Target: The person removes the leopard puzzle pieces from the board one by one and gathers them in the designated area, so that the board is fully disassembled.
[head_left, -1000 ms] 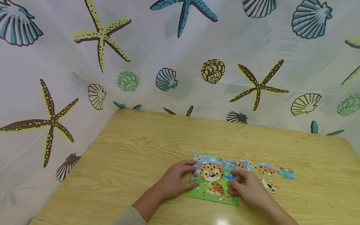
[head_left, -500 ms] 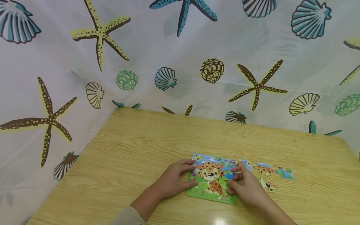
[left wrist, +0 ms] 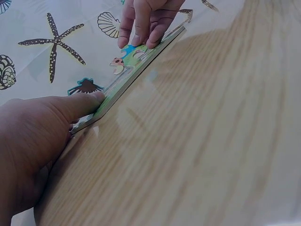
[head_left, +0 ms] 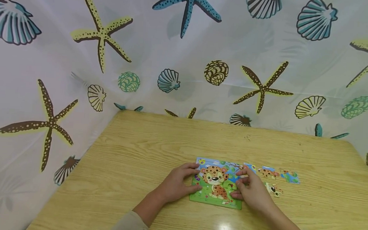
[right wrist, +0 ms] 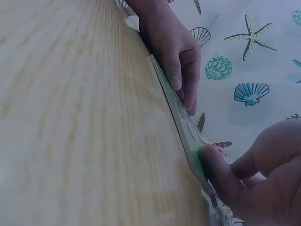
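A leopard jigsaw puzzle board with a green and blue picture lies flat on the wooden table. My left hand holds its left edge, the thumb on the picture's border; in the left wrist view that thumb presses on the board's top. Over the board's right side, my right hand pinches a green and blue puzzle piece. In the left wrist view this piece stands slightly raised and tilted under the right fingers. Part of it is hidden by the fingers.
Loose puzzle pieces lie right of the board: a blue-edged one touching or near its corner, a spotted one, a blue and green one and a face piece. A shell-print curtain hangs behind the table.
My right thumb and fingers have shifted slightly down and toward me at the board's right side, and the green piece shows more clearly. The left hand stays on the board's left edge.
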A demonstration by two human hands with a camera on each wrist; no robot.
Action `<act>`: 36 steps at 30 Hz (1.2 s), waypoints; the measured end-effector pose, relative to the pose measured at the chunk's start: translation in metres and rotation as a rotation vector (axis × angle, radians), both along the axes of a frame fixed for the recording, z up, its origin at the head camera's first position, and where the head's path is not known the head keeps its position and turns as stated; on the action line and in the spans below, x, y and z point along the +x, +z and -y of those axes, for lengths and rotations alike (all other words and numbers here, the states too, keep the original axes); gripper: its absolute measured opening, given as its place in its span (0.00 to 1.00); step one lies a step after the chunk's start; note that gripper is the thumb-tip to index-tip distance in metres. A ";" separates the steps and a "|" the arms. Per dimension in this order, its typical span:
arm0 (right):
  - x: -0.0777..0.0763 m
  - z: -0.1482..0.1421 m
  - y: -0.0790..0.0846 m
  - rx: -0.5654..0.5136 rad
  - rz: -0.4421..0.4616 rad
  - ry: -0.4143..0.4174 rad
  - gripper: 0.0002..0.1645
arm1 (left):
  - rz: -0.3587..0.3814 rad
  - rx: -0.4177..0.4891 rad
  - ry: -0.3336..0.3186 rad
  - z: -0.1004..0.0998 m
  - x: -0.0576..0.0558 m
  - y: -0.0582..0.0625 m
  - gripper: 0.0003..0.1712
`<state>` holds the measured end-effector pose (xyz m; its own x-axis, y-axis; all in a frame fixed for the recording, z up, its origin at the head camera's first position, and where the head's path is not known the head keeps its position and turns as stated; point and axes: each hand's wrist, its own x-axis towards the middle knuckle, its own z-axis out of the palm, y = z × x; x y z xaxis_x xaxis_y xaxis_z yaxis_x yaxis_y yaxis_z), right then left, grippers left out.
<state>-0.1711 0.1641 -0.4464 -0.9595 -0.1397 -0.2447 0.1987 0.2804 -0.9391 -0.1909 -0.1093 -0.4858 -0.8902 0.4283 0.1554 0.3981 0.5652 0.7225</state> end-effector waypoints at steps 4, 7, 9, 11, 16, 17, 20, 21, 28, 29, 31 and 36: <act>-0.001 -0.002 0.000 -0.014 -0.002 0.001 0.17 | -0.005 0.001 -0.001 -0.001 -0.001 0.000 0.31; -0.001 -0.005 0.001 -0.041 0.006 0.019 0.17 | 0.001 0.003 0.000 -0.001 -0.002 0.001 0.32; -0.001 -0.006 0.002 -0.050 0.012 0.029 0.17 | 0.005 0.002 0.002 -0.001 -0.002 0.001 0.32; -0.002 -0.008 0.004 -0.053 0.019 0.043 0.18 | 0.012 0.001 0.004 -0.001 -0.001 0.002 0.32; -0.005 -0.016 0.009 -0.058 0.025 0.070 0.22 | 0.020 -0.002 0.007 -0.002 -0.001 0.003 0.32; -0.006 -0.018 0.010 -0.064 0.026 0.075 0.22 | 0.019 -0.001 0.007 -0.003 -0.001 0.003 0.32; -0.009 -0.025 0.012 -0.070 0.026 0.089 0.25 | 0.009 0.000 0.007 -0.003 -0.002 0.003 0.32; -0.010 -0.028 0.013 -0.071 0.027 0.096 0.25 | 0.005 -0.002 0.008 -0.003 -0.002 0.002 0.32; -0.019 -0.046 0.016 -0.072 0.045 0.122 0.27 | 0.001 0.002 0.011 -0.003 -0.001 0.003 0.32; -0.020 -0.049 0.016 -0.071 0.047 0.127 0.27 | 0.001 0.003 0.012 -0.003 -0.001 0.003 0.32; -0.022 -0.056 0.018 -0.062 0.056 0.138 0.26 | 0.003 0.002 0.014 -0.003 -0.001 0.003 0.32; -0.025 -0.072 0.023 -0.016 0.049 0.177 0.27 | 0.009 -0.003 0.023 -0.004 -0.001 0.003 0.32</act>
